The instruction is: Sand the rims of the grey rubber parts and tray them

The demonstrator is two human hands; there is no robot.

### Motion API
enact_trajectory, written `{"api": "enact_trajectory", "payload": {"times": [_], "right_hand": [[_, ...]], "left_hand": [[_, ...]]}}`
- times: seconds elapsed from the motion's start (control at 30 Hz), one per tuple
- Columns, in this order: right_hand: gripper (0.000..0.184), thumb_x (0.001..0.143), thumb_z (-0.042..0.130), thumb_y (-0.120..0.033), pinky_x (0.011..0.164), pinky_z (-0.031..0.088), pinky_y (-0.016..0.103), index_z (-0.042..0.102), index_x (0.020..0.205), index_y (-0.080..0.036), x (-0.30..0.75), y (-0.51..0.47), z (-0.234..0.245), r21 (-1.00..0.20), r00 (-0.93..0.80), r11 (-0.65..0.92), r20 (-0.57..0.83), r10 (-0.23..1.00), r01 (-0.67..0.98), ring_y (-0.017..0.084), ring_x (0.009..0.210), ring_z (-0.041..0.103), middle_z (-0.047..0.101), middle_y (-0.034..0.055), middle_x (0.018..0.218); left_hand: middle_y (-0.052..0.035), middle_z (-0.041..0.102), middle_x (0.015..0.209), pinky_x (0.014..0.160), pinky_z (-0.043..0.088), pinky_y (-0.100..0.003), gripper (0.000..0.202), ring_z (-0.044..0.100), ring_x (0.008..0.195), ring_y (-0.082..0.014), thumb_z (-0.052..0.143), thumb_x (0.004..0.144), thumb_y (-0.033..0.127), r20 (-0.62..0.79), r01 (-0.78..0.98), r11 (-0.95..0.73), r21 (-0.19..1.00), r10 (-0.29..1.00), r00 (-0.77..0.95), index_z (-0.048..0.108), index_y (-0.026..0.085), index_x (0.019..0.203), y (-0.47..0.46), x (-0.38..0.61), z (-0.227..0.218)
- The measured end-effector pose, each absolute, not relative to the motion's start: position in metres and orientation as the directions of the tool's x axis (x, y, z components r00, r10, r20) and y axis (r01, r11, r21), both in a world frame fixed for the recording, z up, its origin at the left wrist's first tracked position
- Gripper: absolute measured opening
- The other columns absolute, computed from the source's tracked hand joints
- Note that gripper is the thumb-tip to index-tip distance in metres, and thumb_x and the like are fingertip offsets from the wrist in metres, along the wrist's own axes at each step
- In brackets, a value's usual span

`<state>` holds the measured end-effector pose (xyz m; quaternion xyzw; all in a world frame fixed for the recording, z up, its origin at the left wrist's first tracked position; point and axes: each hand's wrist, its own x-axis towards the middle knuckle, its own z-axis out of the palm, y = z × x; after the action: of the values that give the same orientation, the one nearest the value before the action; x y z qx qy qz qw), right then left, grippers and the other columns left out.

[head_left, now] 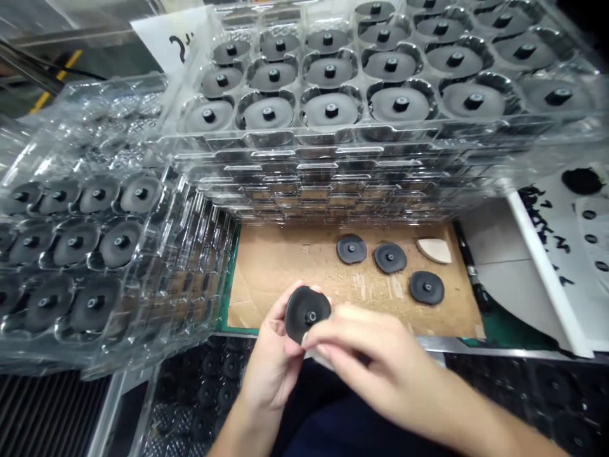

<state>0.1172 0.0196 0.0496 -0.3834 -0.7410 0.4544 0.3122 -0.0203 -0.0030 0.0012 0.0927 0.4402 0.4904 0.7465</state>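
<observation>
Left hand [271,365] grips dark disc [297,310] by its edge

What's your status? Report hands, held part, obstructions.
Left hand holding black stemmed disc. Right hand at its near edge, partly covering it. Three similar discs on cardboard beyond.

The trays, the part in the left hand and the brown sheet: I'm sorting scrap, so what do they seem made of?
The trays look like glossy clear plastic: see-through, with sharp highlights. The dark part looks matte; its dull black surface could be plastic or rubber. The brown sheet is probably cardboard, dull with scuffed patches.
</observation>
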Motion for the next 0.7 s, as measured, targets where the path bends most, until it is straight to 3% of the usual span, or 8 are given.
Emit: {"api": "enact_trajectory", "payload": {"times": [0.07,0.17,0.27,0.37,0.43,0.5,0.63,0.7], "right_hand": [[0.018,0.089,0.048,-0.011,0.072,0.05,0.02,0.064,0.094,-0.018,0.117,0.021,0.05,-0.904,-0.444,0.292,0.134,0.886,0.311,0.01,0.077,0.061,0.066,0.0011,0.085],[0.021,0.091,0.044,-0.012,0.077,0.05,0.024,0.063,0.101,-0.012,0.118,0.021,0.051,-0.873,-0.328,0.394,0.298,0.897,0.286,0.013,0.08,0.06,0.065,0.0051,0.085],[0.019,0.089,0.048,-0.009,0.073,0.048,0.019,0.063,0.098,-0.014,0.128,0.017,0.053,-0.892,-0.46,0.353,0.198,0.865,0.281,0.01,0.078,0.06,0.065,0.0025,0.085],[0.018,0.089,0.049,-0.011,0.064,0.048,0.022,0.064,0.097,-0.015,0.137,0.011,0.052,-0.826,-0.441,0.33,0.111,0.89,0.457,0.012,0.07,0.059,0.064,0.0028,0.08],[0.021,0.09,0.045,-0.011,0.059,0.047,0.026,0.064,0.097,-0.011,0.138,0.008,0.05,-0.719,-0.362,0.404,0.224,0.905,0.565,0.015,0.064,0.057,0.062,0.0055,0.075],[0.023,0.09,0.043,-0.01,0.057,0.046,0.027,0.064,0.097,-0.009,0.137,0.008,0.048,-0.679,-0.347,0.468,0.319,0.882,0.566,0.016,0.062,0.056,0.061,0.0067,0.072],[0.019,0.09,0.047,-0.012,0.062,0.046,0.024,0.064,0.098,-0.013,0.137,0.011,0.045,-0.828,-0.376,0.361,0.199,0.905,0.429,0.013,0.066,0.058,0.062,0.0044,0.077],[0.019,0.089,0.047,-0.012,0.063,0.046,0.024,0.064,0.098,-0.013,0.136,0.011,0.047,-0.845,-0.354,0.322,0.171,0.919,0.427,0.014,0.068,0.058,0.062,0.0048,0.078]], "left_hand": [[-0.0056,0.069,0.108,0.087,0.05,-0.028,0.055,0.064,0.099,-0.0217,0.082,0.057,0.025,-0.561,-0.638,0.509,0.578,0.815,0.143,0.065,0.025,0.109,-0.004,-0.02,0.0],[-0.007,0.067,0.114,0.095,0.046,-0.032,0.055,0.059,0.109,-0.0246,0.079,0.061,0.031,-0.533,-0.618,0.523,0.586,0.824,0.192,0.063,0.026,0.114,-0.004,-0.019,0.003],[-0.0057,0.069,0.111,0.094,0.046,-0.027,0.062,0.061,0.106,-0.0227,0.084,0.05,0.034,-0.525,-0.618,0.521,0.589,0.828,0.197,0.067,0.025,0.108,-0.003,-0.019,0.008],[-0.0025,0.071,0.105,0.084,0.05,-0.02,0.056,0.064,0.097,-0.0177,0.085,0.047,0.035,-0.54,-0.648,0.496,0.578,0.828,0.153,0.07,0.026,0.1,-0.001,-0.018,0.01],[-0.0014,0.07,0.106,0.084,0.05,-0.019,0.052,0.063,0.098,-0.0166,0.084,0.051,0.032,-0.536,-0.663,0.468,0.584,0.836,0.118,0.07,0.028,0.101,-0.002,-0.016,0.011],[-0.0023,0.069,0.11,0.086,0.049,-0.02,0.052,0.062,0.101,-0.0175,0.083,0.055,0.03,-0.527,-0.653,0.464,0.598,0.842,0.115,0.068,0.028,0.105,-0.003,-0.015,0.011],[-0.0044,0.066,0.115,0.087,0.048,-0.02,0.059,0.059,0.105,-0.0194,0.082,0.053,0.038,-0.525,-0.635,0.456,0.623,0.846,0.092,0.066,0.026,0.109,-0.006,-0.017,0.01],[-0.005,0.066,0.115,0.088,0.048,-0.021,0.062,0.059,0.106,-0.0206,0.082,0.051,0.041,-0.538,-0.643,0.459,0.613,0.839,0.086,0.065,0.025,0.109,-0.006,-0.017,0.008]]}}
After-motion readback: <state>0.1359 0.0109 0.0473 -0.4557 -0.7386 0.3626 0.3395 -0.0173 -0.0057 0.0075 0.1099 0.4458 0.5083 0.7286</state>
